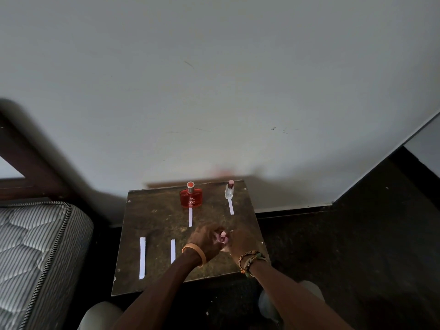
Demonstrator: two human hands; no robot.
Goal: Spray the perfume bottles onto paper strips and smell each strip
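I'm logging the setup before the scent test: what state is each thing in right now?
red bottle: upright on the table, untouched.
clear bottle: upright on the table, untouched.
pink bottle: upright, held between both hands.
four paper strips: flat on the table, untouched.
left hand: grips the pink bottle.
right hand: against the pink bottle, grip unclear.

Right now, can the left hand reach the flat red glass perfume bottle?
Probably, once freed: left hand holds the small pink-capped bottle; only a white paper strip lies before the red bottle.
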